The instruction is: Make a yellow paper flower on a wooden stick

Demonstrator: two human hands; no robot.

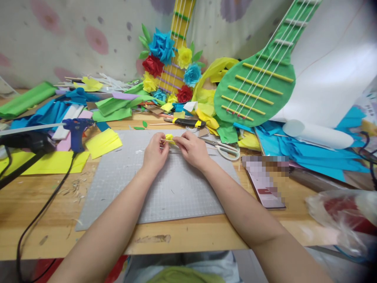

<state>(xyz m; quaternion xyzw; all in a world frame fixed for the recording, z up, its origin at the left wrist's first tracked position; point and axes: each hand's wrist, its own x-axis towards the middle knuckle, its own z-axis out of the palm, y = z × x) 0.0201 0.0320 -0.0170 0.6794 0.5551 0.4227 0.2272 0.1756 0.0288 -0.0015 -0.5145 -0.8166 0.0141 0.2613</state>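
Note:
Over the far part of the grey cutting mat (182, 188), both hands meet at a small piece of ruffled yellow crepe paper (169, 137). My left hand (156, 151) pinches it from the left, fingers curled. From the other side, the fingertips of my right hand (193, 147) close on its right edge. A thin pale stick seems to lie across the paper, but the fingers partly cover it. Just right of my right hand are the white-handled scissors (229, 152). Beyond the hands lies a black and yellow utility knife (188, 122).
At left, a blue glue gun (77, 133) trails a black cord near yellow paper sheets (103, 143). Behind stand a green paper lute (255, 92) and a yellow one (172, 76) with paper flowers. A phone-like flat object (263, 184) and blue paper (312, 153) lie right.

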